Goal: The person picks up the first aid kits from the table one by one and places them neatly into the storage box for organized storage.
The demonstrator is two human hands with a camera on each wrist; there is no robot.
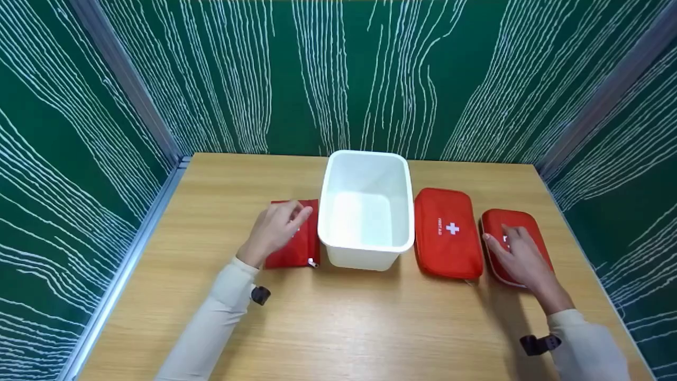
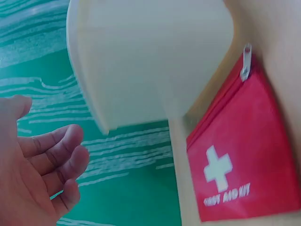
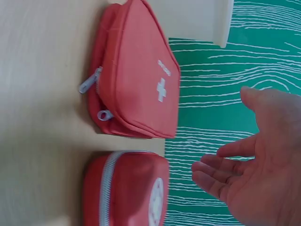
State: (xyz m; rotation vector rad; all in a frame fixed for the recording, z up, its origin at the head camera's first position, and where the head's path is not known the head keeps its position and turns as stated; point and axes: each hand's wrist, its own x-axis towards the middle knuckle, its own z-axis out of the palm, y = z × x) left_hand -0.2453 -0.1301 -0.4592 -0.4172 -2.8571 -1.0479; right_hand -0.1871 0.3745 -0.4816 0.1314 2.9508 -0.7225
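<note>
My left hand [image 1: 277, 227] hangs above a flat red first aid pouch [image 1: 285, 256], its fingers loosely bent with nothing in them. In the left wrist view the pouch [image 2: 240, 160] lies on the table, with a white cross, "FIRST AID KIT" lettering and a zip pull. Over on the right, my right hand [image 1: 521, 256] is held over a small red hard-shell case [image 1: 521, 217], partly covering its white print. The right wrist view shows a gap between the relaxed fingers [image 3: 211, 176] and the case [image 3: 134, 193], whose zip runs round its side.
Between the hands stands a white plastic bin [image 1: 367, 259] with nothing inside. A larger red first aid bag [image 1: 444, 254] lies between the bin and the small case. Green panels [image 1: 381, 79] with white lines enclose the wooden table [image 1: 349, 328] at the back and sides.
</note>
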